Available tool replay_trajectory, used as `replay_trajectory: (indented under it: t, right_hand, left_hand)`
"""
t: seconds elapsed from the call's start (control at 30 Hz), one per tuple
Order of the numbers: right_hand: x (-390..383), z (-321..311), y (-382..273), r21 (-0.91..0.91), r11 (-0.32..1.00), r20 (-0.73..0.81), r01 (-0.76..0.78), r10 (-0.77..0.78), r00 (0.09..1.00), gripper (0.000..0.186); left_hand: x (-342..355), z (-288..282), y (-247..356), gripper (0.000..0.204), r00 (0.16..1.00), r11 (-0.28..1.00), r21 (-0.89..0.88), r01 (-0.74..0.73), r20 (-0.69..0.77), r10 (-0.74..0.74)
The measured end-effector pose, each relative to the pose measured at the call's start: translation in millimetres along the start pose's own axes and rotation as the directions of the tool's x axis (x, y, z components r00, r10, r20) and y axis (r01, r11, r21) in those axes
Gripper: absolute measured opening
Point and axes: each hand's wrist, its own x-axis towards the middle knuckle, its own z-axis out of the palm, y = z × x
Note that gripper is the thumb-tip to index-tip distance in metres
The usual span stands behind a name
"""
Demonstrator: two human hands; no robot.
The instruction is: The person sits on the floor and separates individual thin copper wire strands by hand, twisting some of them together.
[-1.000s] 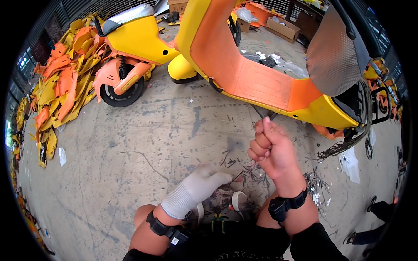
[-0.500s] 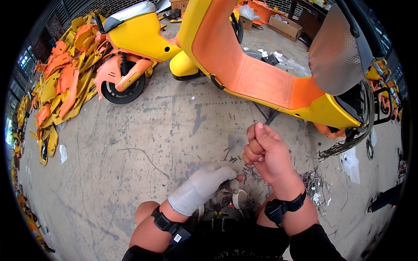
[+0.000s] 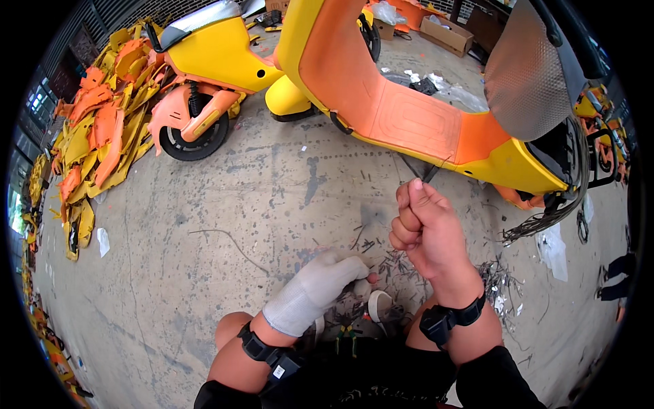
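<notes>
My left hand (image 3: 330,276), in a pale knit glove with a bare fingertip showing, is curled low in front of me above my shoes; what it holds, if anything, is hidden. My bare right hand (image 3: 430,228) is raised to its right, thumb and fingers pinched together. A thin dark strand (image 3: 441,165) shows at those fingertips, but the dark stand under the scooter lies behind and I cannot tell them apart. Beyond the hand is a yellow and orange scooter (image 3: 415,127). Pliers with green and yellow handles (image 3: 346,341) are below, between my legs.
Dark cut scraps (image 3: 501,279) litter the floor around my feet. A bundle of thin dark strands (image 3: 538,228) hangs off the scooter's right end. Orange and yellow panels (image 3: 102,123) are heaped at left. A cardboard box (image 3: 446,35) stands behind. Part of another person (image 3: 616,276) shows at far right.
My right hand has moved slightly right and down, still pinched; a thin dark strand now shows near its fingertips. My left hand has barely moved.
</notes>
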Motion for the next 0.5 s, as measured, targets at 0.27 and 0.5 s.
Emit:
replay_trajectory:
  t: [0.27, 0.5]
  right_hand:
    - [3, -5, -9, -0.011, 1.000, -0.019, 0.026, -0.026, 0.999, 0.032]
    - [4, -9, 1, 0.003, 0.999, 0.089, -0.040, 0.040, 0.995, 0.033]
  left_hand:
    - [-8, 0, 5, 0.024, 1.000, 0.998, 0.068, 0.004, -0.029, -0.002]
    - [-12, 0, 10, 0.030, 0.986, 0.998, 0.061, -0.020, 0.169, 0.009]
